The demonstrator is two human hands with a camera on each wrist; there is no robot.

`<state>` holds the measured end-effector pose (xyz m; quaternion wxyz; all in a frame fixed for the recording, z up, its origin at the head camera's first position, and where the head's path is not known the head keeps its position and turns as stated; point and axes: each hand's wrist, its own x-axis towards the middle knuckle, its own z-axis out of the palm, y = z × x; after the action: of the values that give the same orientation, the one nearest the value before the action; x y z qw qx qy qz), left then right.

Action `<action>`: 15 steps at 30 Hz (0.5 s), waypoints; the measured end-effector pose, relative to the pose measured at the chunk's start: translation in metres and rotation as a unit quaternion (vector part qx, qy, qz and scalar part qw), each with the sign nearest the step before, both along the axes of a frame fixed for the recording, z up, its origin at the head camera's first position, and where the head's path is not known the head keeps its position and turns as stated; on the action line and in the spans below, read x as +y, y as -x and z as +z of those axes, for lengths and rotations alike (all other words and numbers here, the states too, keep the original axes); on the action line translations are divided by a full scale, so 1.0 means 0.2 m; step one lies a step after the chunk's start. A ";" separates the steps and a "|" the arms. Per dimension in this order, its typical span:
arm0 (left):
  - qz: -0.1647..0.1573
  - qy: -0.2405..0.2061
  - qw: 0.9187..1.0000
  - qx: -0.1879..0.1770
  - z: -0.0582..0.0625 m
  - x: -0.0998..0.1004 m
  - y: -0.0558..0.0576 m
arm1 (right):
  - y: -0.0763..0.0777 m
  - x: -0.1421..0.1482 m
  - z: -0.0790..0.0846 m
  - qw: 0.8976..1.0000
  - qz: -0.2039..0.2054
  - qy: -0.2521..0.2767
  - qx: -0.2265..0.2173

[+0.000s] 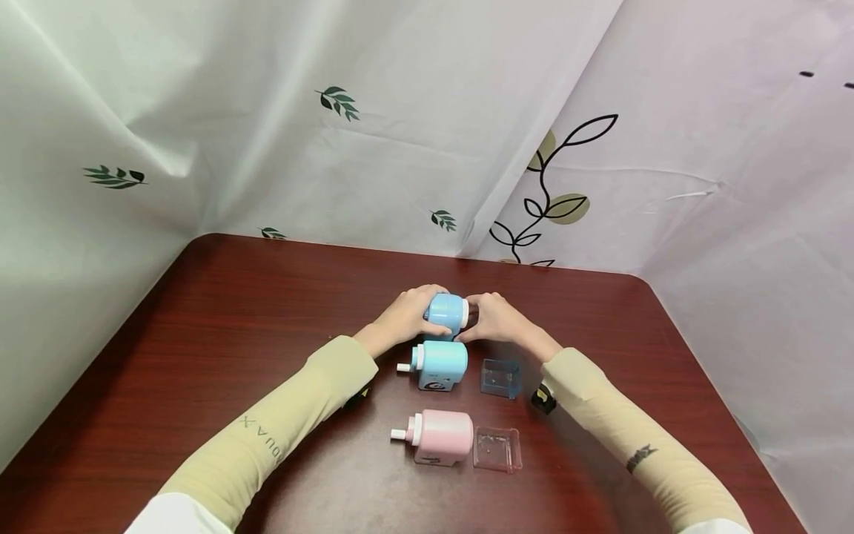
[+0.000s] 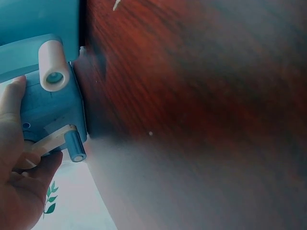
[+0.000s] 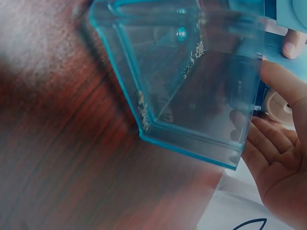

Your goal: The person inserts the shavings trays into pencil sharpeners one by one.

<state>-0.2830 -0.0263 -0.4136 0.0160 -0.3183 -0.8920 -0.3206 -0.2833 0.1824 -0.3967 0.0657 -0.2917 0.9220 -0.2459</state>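
At lower centre, a pink boxy crank sharpener [image 1: 445, 434] stands just beside a clear pink plastic tray [image 1: 495, 466] on the dark-red wooden worktop [image 1: 313, 475]. Beyond are a pale-blue boxy crank sharpener [image 1: 445, 357] and a clear blue plastic tray [image 1: 500, 387]. Near frame centre, the left hand [image 1: 405, 313] grips a glossy mid-blue rounded sharpener [image 1: 444, 308]; the right hand [image 1: 497, 320] cups its white-ringed end, contact unclear. The step seems to be steadying it; the next move likely calls for a firm left hold.

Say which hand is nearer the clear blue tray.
Right. The right hand is just beyond the clear blue tray; the left hand is farther left, gripping the rear blue sharpener.
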 end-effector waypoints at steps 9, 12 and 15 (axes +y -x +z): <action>0.000 0.000 1.000 0.000 0.01 0.00 0.00 | 0.00 0.00 -0.01 1.000 -0.004 -0.002 -0.002; 0.002 0.000 1.000 -0.003 0.01 0.00 -0.01 | 0.00 0.00 -0.01 1.000 -0.007 -0.003 -0.003; 0.004 0.001 1.000 -0.004 0.01 0.00 -0.01 | 0.00 0.00 -0.01 1.000 -0.008 -0.001 -0.004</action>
<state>-0.2817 -0.0263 -0.4122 0.0140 -0.3133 -0.8936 -0.3210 -0.2840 0.1816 -0.3986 0.0675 -0.2831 0.9243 -0.2468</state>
